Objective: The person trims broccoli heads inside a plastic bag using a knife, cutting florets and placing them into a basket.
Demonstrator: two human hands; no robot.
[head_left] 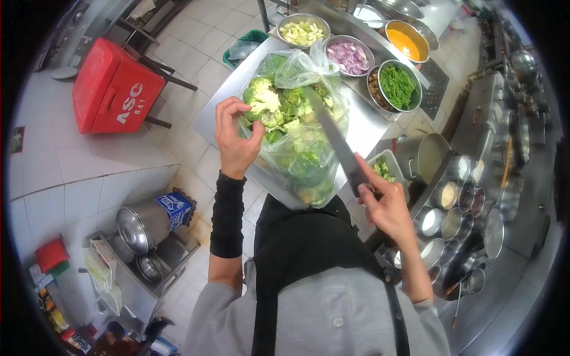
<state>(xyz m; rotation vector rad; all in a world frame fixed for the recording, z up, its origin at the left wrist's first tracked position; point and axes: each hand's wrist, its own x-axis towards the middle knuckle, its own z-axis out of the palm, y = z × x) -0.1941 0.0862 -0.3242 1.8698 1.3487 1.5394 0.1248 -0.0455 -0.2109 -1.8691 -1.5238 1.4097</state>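
Observation:
My left hand [235,137] grips a broccoli head [262,99] between its fingers and thumb, with the pale cut stem side showing. Wrapped in the fingers of my right hand [385,204] is the handle of a large knife [337,137]. Its broad blade points up and left over a clear plastic bag [285,155]. More broccoli [304,166] lies in the bag, partly veiled by the plastic. Beneath it all is a steel table [215,113].
Bowls of pale chopped vegetable [303,32], red onion [349,56], green pieces [396,86] and orange liquid [405,44] line the table's far side. A basket with broccoli pieces [383,169] stands right, beside a large pot [423,155]. A red box [116,89] is at left.

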